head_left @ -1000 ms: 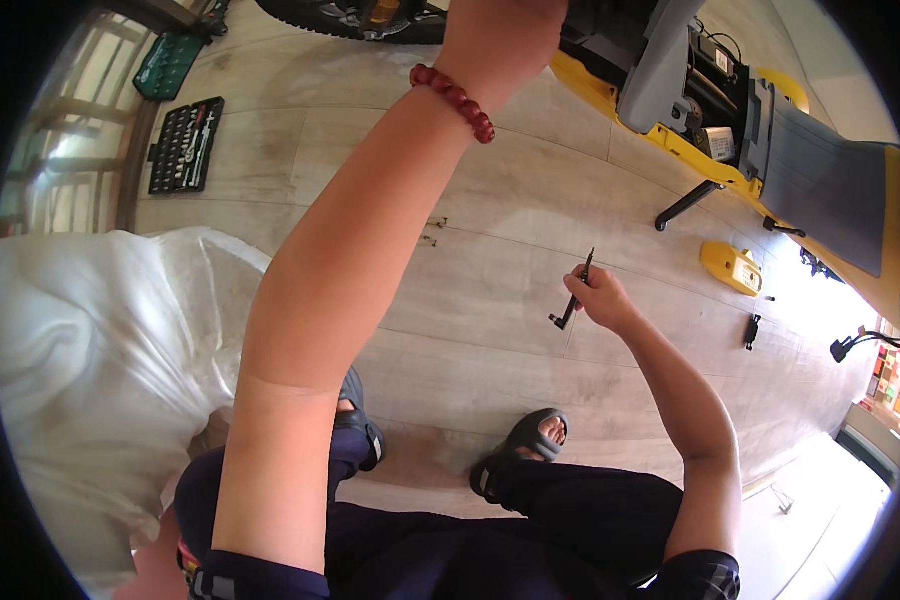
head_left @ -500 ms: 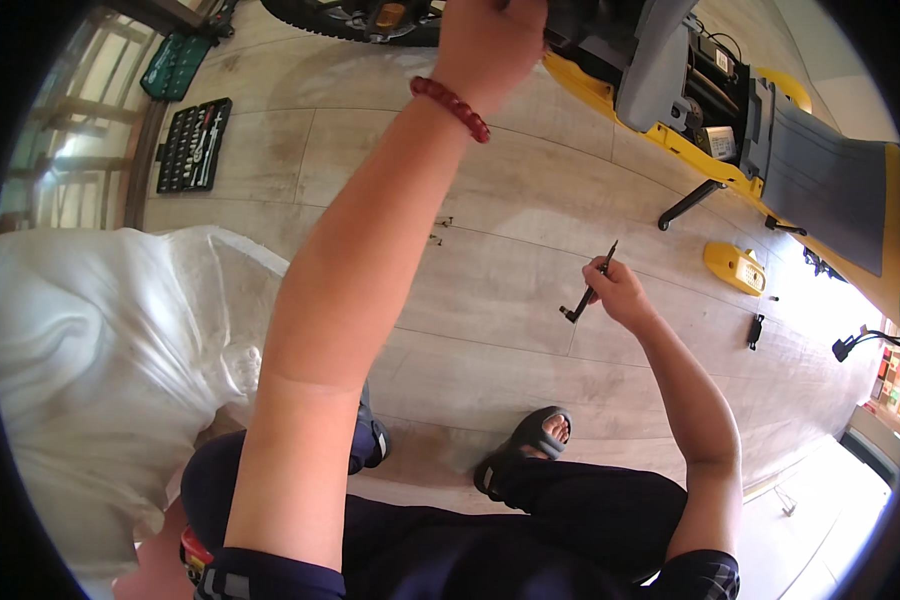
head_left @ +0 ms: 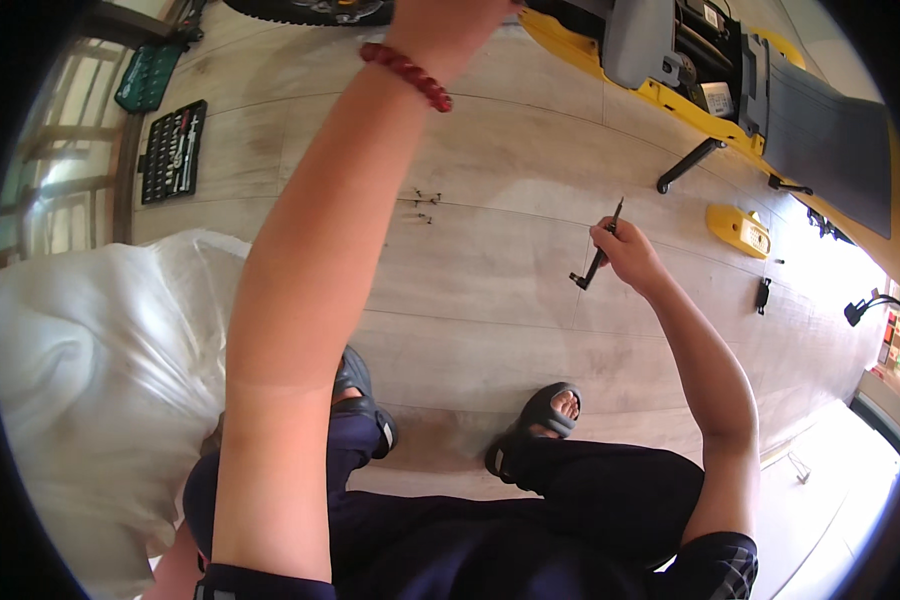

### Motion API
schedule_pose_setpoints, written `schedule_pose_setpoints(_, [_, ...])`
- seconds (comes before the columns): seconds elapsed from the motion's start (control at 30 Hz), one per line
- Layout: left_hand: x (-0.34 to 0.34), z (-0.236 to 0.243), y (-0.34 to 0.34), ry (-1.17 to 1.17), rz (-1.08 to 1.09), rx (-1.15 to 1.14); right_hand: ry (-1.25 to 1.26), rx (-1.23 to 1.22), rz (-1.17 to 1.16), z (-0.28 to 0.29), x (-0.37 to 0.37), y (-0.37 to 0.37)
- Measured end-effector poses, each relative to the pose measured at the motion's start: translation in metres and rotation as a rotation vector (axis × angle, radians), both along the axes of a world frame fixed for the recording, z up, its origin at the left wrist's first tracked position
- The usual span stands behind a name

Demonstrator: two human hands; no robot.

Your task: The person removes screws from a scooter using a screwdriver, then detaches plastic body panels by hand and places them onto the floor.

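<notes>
Black tool (head_left: 596,266) sits in my R hand (head_left: 622,250), approx 2–3 o'clock, fingers curled round it. View's dipped vs a sec ago: L hand (head_left: 448,28) at 12 now cuts off more up top, by scooter (head_left: 825,140), so can't tell its grip. Yellow cover (head_left: 738,232) 2–3, further out; tool case (head_left: 173,152) 10; L forearm (head_left: 315,230) blocks some floor.

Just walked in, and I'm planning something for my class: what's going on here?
A person's right hand grips a slim black tool with a bent end above the pale plank floor. The left hand is at the picture's top edge beside a yellow-and-grey scooter; its fingers run out of frame, so its contact can't be told. A moulded yellow plastic piece lies on the floor near the scooter, and an open black rectangular tool case lies farther left.
</notes>
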State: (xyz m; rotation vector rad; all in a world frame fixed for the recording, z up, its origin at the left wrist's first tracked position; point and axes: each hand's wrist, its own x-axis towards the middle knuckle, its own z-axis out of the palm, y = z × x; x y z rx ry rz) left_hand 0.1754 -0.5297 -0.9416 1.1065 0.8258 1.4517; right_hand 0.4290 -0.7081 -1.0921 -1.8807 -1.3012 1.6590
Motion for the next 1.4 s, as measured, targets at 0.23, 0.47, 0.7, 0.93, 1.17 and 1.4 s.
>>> schedule_pose_setpoints(0.23, [0.001, 0.000, 0.005, 0.074, -0.029, -0.011, 0.033, 0.017, -0.089, 0.008, 0.010, 0.004])
schedule_pose_setpoints(0.47, [0.011, 0.015, -0.010, 0.071, 0.115, -0.228, 0.023, 0.040, -0.137, 0.018, 0.018, 0.008])
schedule_pose_setpoints(0.7, [-0.005, 0.004, 0.005, 0.084, -0.038, -0.085, 0.084, -0.077, -0.172, 0.045, 0.028, 0.003])
schedule_pose_setpoints(0.93, [-0.011, -0.004, 0.012, 0.322, -0.072, -0.022, 0.322, -0.073, -0.472, 0.008, 0.019, 0.003])
schedule_pose_setpoints(1.17, [0.002, 0.002, 0.000, 0.238, 0.032, -0.015, 0.348, -0.186, -0.387, -0.016, 0.014, -0.011])
schedule_pose_setpoints(1.4, [-0.001, 0.004, 0.004, 0.306, 0.020, -0.010, 0.430, -0.202, -0.399, -0.016, 0.016, -0.022])
